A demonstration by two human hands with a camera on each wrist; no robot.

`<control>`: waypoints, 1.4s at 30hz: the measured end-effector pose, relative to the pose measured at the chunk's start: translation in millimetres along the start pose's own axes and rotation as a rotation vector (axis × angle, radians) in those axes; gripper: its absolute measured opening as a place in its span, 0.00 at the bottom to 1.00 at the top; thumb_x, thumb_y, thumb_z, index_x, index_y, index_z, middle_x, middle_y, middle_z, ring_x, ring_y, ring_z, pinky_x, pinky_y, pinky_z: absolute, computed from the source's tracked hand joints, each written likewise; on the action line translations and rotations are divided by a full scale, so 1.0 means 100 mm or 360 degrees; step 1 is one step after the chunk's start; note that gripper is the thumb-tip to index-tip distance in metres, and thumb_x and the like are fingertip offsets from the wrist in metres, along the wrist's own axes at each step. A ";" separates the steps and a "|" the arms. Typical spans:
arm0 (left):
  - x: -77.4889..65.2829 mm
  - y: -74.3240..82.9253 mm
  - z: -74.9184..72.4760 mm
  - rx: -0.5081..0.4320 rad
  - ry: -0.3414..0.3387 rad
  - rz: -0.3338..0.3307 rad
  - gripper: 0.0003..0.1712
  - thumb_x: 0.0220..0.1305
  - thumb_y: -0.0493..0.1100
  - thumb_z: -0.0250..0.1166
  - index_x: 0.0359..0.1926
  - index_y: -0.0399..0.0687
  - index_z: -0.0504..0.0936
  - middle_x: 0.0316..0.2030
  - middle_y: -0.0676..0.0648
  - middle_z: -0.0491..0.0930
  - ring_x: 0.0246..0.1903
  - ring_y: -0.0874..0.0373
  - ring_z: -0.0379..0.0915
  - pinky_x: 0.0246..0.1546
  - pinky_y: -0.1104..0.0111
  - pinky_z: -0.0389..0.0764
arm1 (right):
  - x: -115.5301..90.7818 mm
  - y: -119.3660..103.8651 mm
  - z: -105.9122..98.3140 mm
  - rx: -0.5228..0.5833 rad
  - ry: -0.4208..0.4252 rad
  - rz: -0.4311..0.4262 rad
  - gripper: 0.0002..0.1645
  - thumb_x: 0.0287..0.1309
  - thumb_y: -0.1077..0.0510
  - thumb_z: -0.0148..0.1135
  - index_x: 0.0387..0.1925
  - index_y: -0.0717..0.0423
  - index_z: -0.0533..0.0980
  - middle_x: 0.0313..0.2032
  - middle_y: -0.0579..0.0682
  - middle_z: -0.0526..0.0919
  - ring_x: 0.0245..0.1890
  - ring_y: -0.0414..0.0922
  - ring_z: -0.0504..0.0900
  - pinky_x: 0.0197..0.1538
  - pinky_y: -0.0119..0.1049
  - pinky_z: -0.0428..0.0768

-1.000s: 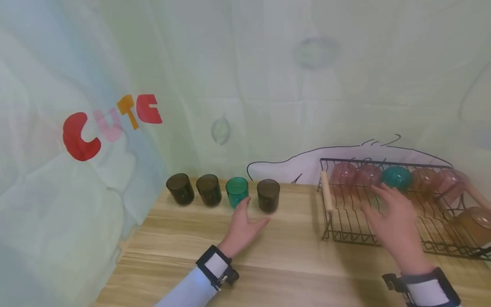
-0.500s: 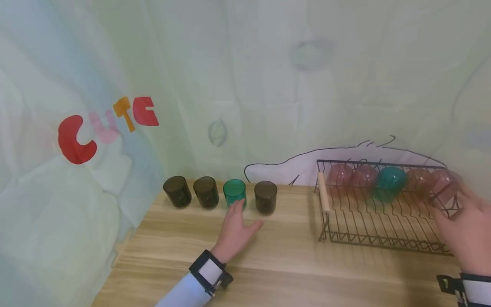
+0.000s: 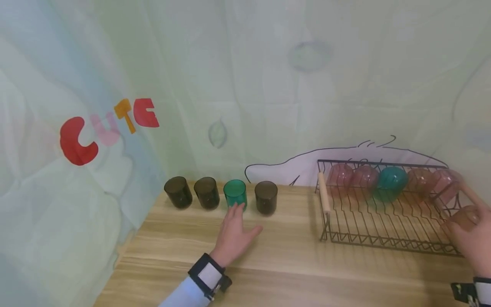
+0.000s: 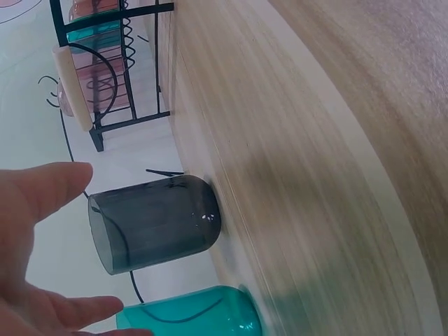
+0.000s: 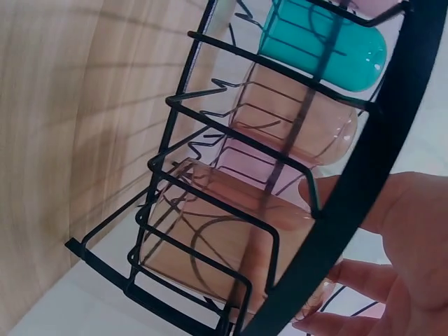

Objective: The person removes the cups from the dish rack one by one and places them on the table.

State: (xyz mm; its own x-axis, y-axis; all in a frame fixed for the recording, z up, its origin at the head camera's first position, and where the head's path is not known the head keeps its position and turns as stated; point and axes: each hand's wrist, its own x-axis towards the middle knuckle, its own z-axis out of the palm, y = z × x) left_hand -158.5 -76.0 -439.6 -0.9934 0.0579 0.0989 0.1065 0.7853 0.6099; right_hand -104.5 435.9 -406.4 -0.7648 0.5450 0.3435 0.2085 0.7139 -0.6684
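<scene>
My right hand [image 3: 475, 241] is at the right end of the black wire dish rack [image 3: 387, 244]. Its thumb and fingers grip the rounded base of an upside-down amber cup [image 5: 203, 231] in the rack. My left hand [image 3: 232, 241] stays over the table with thumb and fingers spread, holding nothing. Its fingertips lie in front of a green cup [image 3: 235, 192]; whether they touch it cannot be told. Just right of that stands a dark grey cup [image 4: 157, 224], upright. Two more dark cups, a middle one [image 3: 207, 193] and a leftmost one [image 3: 178, 192], complete the row.
Along the rack's back sit upside-down cups: pink ones, a teal cup [image 3: 392, 183] and an amber-pink one [image 3: 420, 181]. The rack has a wooden handle [image 3: 324, 192] on its left. A printed cloth [image 3: 268, 106] hangs behind the wooden table [image 3: 291, 264].
My right hand has moved right, from above the rack's middle to the amber cup at its right end. My left hand has barely shifted, and the cups in the row stand as before.
</scene>
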 end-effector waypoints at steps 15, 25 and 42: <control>0.04 0.03 -0.04 0.0040 -0.0008 0.0015 0.47 0.51 0.65 0.65 0.67 0.47 0.63 0.70 0.36 0.53 0.68 0.38 0.51 0.63 0.42 0.60 | 0.03 -0.04 0.07 0.0022 0.0049 0.0232 0.21 0.57 0.69 0.49 0.54 0.67 0.69 0.61 0.68 0.67 0.64 0.64 0.62 0.62 0.65 0.60; 0.05 0.05 -0.06 0.0049 -0.0011 0.0036 0.47 0.51 0.67 0.64 0.66 0.48 0.64 0.70 0.38 0.54 0.68 0.40 0.54 0.63 0.42 0.61 | 0.02 -0.23 0.03 -0.0039 -0.0043 0.0083 0.22 0.60 0.66 0.54 0.57 0.63 0.71 0.62 0.66 0.68 0.65 0.63 0.60 0.61 0.67 0.58; 0.00 0.17 -0.07 -0.0235 -0.0087 0.0072 0.47 0.53 0.66 0.64 0.67 0.47 0.61 0.69 0.41 0.58 0.67 0.46 0.57 0.64 0.50 0.64 | -0.42 -1.27 0.25 0.0098 0.0119 -0.0356 0.31 0.55 0.56 0.65 0.61 0.45 0.70 0.61 0.53 0.73 0.69 0.48 0.62 0.62 0.47 0.71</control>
State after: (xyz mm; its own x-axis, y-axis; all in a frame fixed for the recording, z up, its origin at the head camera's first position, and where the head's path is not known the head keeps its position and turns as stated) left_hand -156.2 -67.1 -424.0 -0.9878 0.1279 0.0887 0.1525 0.6823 0.7150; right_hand -114.1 311.9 -352.3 -0.7399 0.4090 0.5341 -0.0004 0.7937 -0.6084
